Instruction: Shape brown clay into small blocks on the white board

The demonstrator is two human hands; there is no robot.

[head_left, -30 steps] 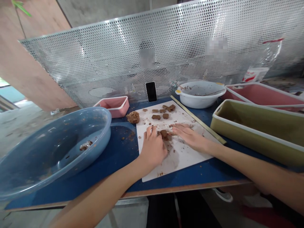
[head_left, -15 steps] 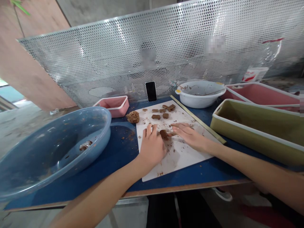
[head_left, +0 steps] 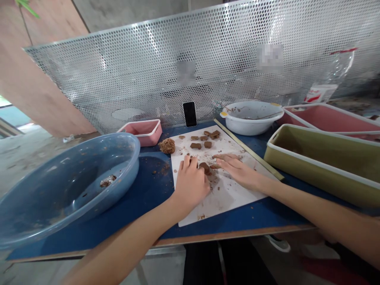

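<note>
A brown clay lump [head_left: 204, 168] lies on the white board [head_left: 190, 211] between my hands. My left hand [head_left: 191, 180], fingers curled and bunched, rests on the board against the lump's left side; whatever is under its fingers is hidden. My right hand [head_left: 237, 170] lies to the right with fingers stretched out, palm down, its tips near the lump. Farther back on the board sit several small clay pieces [head_left: 195, 146]. A rough clay ball [head_left: 167, 146] is at the board's left edge.
A large blue basin [head_left: 124, 190] fills the left. Behind are a small pink tray [head_left: 151, 136], a phone [head_left: 190, 114] and a white basin [head_left: 249, 126]. A wooden strip [head_left: 252, 152] and a green planter [head_left: 320, 166] stand right.
My left hand has shifted very slightly to the right beside the clay lump. My right hand stays nearly in place, and the view has moved a little.
</note>
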